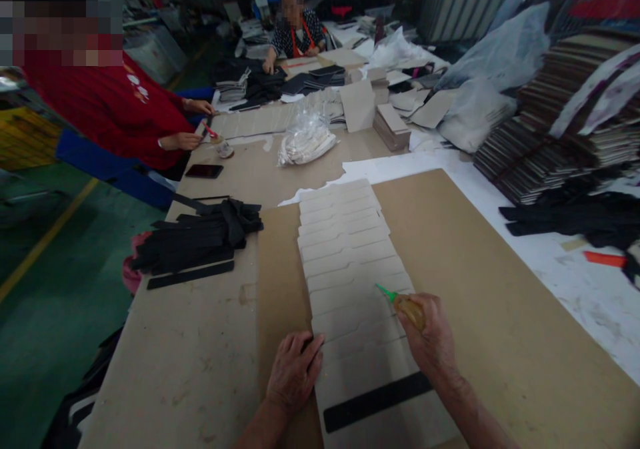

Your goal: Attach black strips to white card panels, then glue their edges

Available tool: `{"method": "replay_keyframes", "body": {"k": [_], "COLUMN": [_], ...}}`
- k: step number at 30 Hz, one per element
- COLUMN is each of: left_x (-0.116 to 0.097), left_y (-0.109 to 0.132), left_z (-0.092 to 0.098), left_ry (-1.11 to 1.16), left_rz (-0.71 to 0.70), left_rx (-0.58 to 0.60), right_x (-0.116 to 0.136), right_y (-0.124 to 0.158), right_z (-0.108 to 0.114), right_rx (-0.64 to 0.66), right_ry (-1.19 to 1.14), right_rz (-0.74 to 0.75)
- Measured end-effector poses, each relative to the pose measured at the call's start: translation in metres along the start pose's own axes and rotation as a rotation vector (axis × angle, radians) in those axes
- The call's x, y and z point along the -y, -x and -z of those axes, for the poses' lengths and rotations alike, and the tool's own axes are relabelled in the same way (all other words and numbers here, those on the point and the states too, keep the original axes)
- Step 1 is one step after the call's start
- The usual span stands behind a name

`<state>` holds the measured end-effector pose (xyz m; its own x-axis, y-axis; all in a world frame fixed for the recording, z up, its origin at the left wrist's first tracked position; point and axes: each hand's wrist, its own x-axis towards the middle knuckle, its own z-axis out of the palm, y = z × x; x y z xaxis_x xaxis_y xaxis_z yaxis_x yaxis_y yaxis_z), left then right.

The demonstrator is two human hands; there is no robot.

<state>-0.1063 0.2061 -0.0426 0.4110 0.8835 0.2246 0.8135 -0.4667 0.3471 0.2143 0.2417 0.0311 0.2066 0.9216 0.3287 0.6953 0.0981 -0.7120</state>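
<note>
A row of overlapping light-grey cardboard pieces (350, 255) runs away from me along the table. My right hand (434, 339) is wrapped around a glue bottle (411, 311) with amber contents, its green nozzle pointing left just over the row. At the row's left edge, my left hand (295, 372) rests with fingers extended, their tips touching the cardboard. A black strip (375, 401) lies across the nearest piece, its right end partly hidden by my right forearm.
Black strips (195, 239) are heaped at the left. Beyond sit a plastic bag of pale pieces (306, 143) and a phone (204, 171). A person in a red top (110, 102) stands at the left; another sits at the far end. Tall stacks of boards (545, 122) fill the right.
</note>
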Motion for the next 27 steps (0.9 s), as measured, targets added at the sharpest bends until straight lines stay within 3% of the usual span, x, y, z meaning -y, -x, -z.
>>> {"method": "replay_keyframes", "body": {"k": [6, 21, 27], "left_x": [-0.001, -0.007, -0.011], "left_y": [0.000, 0.000, 0.000], "left_z": [0.001, 0.003, 0.005], "left_ry": [0.015, 0.028, 0.034], "left_rz": [0.007, 0.040, 0.058], "left_rx": [0.005, 0.029, 0.017], "right_x": [0.002, 0.027, 0.029], "right_y": [0.000, 0.001, 0.001], "right_z": [-0.003, -0.031, -0.037], "right_rx": [-0.003, 0.158, 0.163], "right_ry": [0.018, -0.060, -0.038], "right_rz": [0.000, 0.099, 0.120]}}
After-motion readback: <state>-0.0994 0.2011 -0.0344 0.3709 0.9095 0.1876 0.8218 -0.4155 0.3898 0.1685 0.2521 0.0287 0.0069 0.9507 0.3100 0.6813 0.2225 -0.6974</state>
